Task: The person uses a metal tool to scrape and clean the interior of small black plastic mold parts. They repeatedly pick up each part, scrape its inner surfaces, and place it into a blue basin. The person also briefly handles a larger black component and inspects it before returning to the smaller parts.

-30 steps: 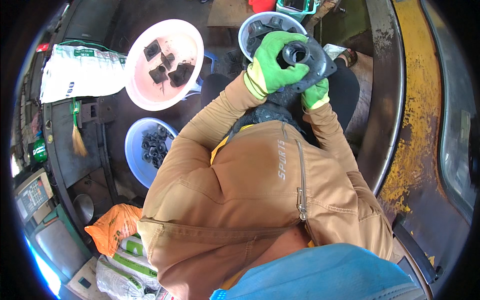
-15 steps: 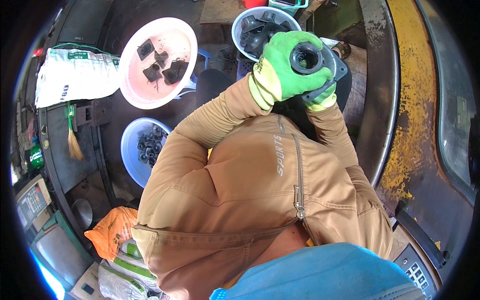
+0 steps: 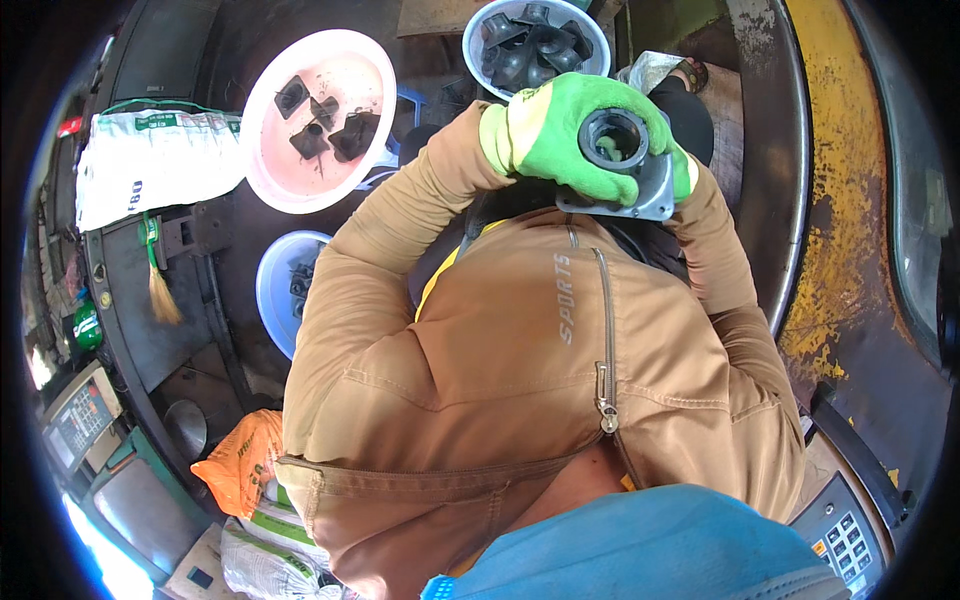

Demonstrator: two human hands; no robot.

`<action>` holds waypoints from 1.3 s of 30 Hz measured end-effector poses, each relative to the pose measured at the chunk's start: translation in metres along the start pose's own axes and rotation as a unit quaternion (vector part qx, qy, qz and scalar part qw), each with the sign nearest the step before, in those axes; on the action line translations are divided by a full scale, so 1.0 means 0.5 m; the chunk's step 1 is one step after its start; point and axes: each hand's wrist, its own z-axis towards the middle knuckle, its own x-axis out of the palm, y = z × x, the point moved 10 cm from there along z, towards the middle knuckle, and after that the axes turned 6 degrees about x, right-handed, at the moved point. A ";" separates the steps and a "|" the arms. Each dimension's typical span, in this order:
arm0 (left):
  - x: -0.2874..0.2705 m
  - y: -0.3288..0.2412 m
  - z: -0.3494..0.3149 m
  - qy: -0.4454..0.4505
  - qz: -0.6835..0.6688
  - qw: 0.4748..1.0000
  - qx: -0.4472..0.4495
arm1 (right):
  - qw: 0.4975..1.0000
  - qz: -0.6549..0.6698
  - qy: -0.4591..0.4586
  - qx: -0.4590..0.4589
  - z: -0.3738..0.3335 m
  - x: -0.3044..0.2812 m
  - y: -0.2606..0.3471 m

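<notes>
Both my hands wear green and yellow work gloves and hold one black rubber boot (image 3: 655, 194) with a round collar and a square flange with corner holes. My left hand (image 3: 550, 140) wraps the collar, fingers curled below it and along the flange. At the flange's far right side, my right hand (image 3: 686, 172) is closed on the part, mostly hidden behind it. Green glove material shows through the collar's opening. The part is held up in front of my chest, collar facing up toward me.
Beyond my hands stands a pale blue basin (image 3: 473, 62) of similar black parts. A pink basin (image 3: 290, 185) at left holds several black pieces; a blue tub (image 3: 272, 300) below it has smaller ones. A yellow, rusty machine frame (image 3: 820, 200) borders the right.
My hands have drawn the rubber boot slightly nearer my body and turned it, so more of the flange's near side shows. More of the upper blue basin is uncovered.
</notes>
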 end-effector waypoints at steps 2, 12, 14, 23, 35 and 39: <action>0.013 0.000 0.005 0.061 0.019 0.997 0.033 | 0.990 0.140 0.018 0.017 0.011 0.011 -0.033; -0.099 -0.016 -0.008 -0.208 0.209 0.955 0.038 | 0.941 0.049 -0.207 -0.263 0.026 -0.083 0.067; -0.093 -0.003 -0.027 -0.340 0.192 0.920 0.030 | 0.928 -0.053 -0.307 -0.203 0.027 -0.078 0.051; -0.073 -0.011 -0.020 -0.258 0.149 0.952 0.071 | 0.967 -0.094 -0.181 -0.152 0.035 -0.041 0.026; -0.028 -0.021 -0.014 -0.108 0.034 0.991 0.066 | 0.986 0.098 0.004 -0.138 0.020 -0.001 -0.006; 0.002 -0.023 -0.004 0.011 0.031 0.995 0.094 | 0.990 -0.033 -0.010 -0.136 0.011 0.007 -0.042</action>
